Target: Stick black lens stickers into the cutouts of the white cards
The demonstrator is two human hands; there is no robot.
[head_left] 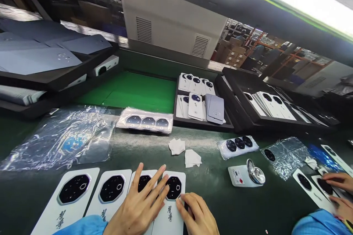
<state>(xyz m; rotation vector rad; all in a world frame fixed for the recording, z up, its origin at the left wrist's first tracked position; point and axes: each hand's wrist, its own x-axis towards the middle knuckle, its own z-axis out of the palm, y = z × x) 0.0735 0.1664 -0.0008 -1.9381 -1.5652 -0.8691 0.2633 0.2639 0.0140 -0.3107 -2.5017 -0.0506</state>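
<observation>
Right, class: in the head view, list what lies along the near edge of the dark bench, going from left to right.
Leftmost white phone back cover → second cover → left hand → right hand → white dispenser with metal lid → co-worker's hands.

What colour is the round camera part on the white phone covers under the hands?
Glossy black round camera part, seen in the head view.

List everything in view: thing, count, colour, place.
phone back covers: four, white with black camera rings, front row
plastic bag: one, clear, left
wrapped cover packs: two, clear-wrapped, mid bench
wipes: two, white, centre
dispenser: one, white with metal cap, right
trays: several, black, holding covers, behind
co-worker's hands: two, on covers, far right
left hand: flat on third cover
right hand: on fourth cover
</observation>
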